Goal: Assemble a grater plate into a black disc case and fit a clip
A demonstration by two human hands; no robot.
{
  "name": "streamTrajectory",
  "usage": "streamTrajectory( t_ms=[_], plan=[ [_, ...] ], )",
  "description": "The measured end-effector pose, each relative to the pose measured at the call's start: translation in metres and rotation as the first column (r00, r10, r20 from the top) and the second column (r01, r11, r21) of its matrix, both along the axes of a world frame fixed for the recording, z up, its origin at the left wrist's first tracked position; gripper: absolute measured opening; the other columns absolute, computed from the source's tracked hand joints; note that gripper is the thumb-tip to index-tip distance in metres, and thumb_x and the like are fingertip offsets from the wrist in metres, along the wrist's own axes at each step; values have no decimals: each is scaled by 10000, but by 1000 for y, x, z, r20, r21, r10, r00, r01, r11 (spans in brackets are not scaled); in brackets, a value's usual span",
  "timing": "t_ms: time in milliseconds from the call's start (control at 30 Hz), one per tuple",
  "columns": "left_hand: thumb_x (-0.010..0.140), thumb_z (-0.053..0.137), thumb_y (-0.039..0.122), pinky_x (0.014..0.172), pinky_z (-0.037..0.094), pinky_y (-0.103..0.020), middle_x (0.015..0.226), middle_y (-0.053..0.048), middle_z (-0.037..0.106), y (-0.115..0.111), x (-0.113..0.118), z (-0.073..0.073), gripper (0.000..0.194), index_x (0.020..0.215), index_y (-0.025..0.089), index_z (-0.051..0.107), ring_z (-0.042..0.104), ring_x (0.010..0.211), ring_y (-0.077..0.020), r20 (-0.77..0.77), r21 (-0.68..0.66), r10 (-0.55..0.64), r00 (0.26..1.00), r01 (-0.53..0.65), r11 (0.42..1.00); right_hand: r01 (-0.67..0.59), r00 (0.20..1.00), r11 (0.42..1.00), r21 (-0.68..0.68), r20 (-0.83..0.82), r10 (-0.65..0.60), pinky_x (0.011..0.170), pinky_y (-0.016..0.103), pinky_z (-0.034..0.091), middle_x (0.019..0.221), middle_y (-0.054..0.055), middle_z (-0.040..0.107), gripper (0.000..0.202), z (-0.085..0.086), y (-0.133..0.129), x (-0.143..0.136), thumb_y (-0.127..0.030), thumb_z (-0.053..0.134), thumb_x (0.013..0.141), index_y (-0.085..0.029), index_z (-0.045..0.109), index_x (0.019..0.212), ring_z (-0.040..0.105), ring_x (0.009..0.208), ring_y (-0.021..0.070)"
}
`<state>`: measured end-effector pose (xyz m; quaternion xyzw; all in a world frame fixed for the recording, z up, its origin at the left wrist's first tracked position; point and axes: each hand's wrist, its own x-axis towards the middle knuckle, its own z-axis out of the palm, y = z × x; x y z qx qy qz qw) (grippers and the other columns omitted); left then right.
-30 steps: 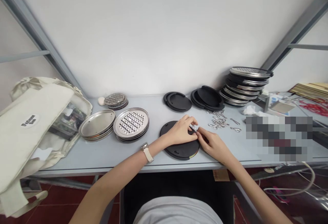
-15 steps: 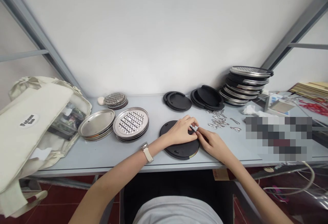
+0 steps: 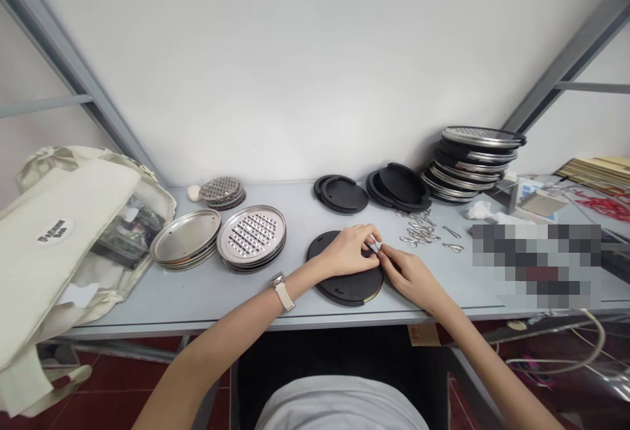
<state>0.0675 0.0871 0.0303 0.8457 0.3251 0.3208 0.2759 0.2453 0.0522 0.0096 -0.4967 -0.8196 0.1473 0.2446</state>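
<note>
A round black disc (image 3: pixel 347 285) lies at the table's front edge, with a thin coloured strip showing along its lower right rim. My left hand (image 3: pixel 352 249) rests over its upper half, thumb and fingers curled round a small silvery metal clip (image 3: pixel 375 246) at the disc's right rim. From the other side, my right hand (image 3: pixel 401 272) pinches the same clip between thumb and fingertips. The fingers partly cover the clip, so its exact shape and how it meets the disc are hidden. Several loose metal clips (image 3: pixel 420 233) lie beyond my right hand.
Left of the disc stand stacked round graters (image 3: pixel 251 234), plain metal discs (image 3: pixel 184 236) and smaller grater plates (image 3: pixel 221 190). Black round covers (image 3: pixel 347 195) lie behind. A tall stack of black-and-metal discs (image 3: pixel 472 164) stands back right. A cream bag (image 3: pixel 73 220) hangs over the left end.
Both hands stay at the disc's right rim, with only a slight shift of the fingers round the clip. Nothing else has visibly moved.
</note>
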Motion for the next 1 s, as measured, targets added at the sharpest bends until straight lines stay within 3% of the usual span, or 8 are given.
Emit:
streamTrajectory(
  t_ms=[1000],
  plan=[
    [730,590,155,760,485,-235,890,-7,639,0,-1,2,271,996,194,555,619,860,-142,18,-80,-14,1000,15,997,-5,999,1000,19,-44,6,524,257,347,593,-4,565,256,1,-2,-1,-296,378,931,-224,428,691,497,513,146]
  ],
)
